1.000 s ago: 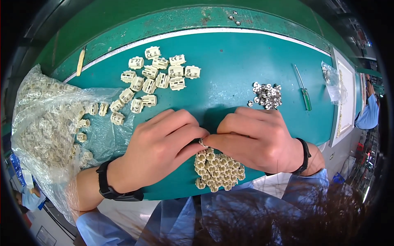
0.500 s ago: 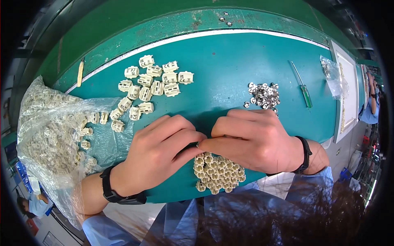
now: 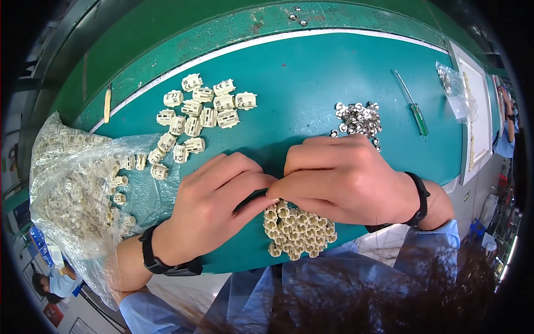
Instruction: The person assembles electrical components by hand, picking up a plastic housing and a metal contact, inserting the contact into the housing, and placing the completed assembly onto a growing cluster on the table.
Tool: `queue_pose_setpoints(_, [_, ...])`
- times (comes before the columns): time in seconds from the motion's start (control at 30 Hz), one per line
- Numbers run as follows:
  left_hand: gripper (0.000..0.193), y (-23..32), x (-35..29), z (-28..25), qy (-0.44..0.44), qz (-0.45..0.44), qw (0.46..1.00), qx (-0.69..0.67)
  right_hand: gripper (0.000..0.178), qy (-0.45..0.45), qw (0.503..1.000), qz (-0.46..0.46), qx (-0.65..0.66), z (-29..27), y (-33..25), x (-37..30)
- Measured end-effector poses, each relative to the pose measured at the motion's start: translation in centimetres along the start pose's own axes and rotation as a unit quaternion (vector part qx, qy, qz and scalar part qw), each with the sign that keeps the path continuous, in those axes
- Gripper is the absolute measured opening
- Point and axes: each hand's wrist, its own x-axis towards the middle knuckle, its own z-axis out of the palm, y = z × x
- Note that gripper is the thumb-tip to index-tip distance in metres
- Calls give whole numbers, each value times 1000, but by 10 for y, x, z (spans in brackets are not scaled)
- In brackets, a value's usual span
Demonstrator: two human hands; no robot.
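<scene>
On the green mat (image 3: 311,72), our L hand (image 3: 214,203) and R hand (image 3: 350,183) meet at fingertips; if they pinch smth., we can't tell. Cream parts (image 3: 300,231) nearest us look light, stiff, prob. slippery; best hold: outer walls, gently.

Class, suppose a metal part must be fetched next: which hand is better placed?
Probably the right hand: the small metal parts lie just beyond it. The left hand is farther off, nearer the clear bag.
</scene>
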Motion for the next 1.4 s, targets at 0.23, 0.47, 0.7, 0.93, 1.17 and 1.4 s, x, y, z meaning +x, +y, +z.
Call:
queue_pose_setpoints(0.23, [31, -2, -1, -1, 12, 33, 999, -15, 24, 26, 999, 25, 2, -17, 3, 0])
queue_pose_setpoints(0.47, [47, 5, 2, -7, 9, 85, 973, 214, 17, 46, 998, 39, -12, -27, 11, -5])
queue_pose_setpoints(0.7, [49, 1, 5, -9, 13, 98, 969, 229, 13, 24, 996, 50, -75, -27, 17, -13])
queue_pose_setpoints(0.93, [35, -4, 1, -9, 56, 66, 988, 130, 19, 23, 992, 29, -117, -11, 9, -9])
queue_pose_setpoints(1.17, [33, -10, -3, -7, 61, 27, 997, 23, 25, 19, 986, 35, -159, 7, -1, -5])
queue_pose_setpoints(1.4, [38, -11, -7, -15, 25, 5, 1000, -16, 23, 30, 990, 31, -134, 12, 2, -5])
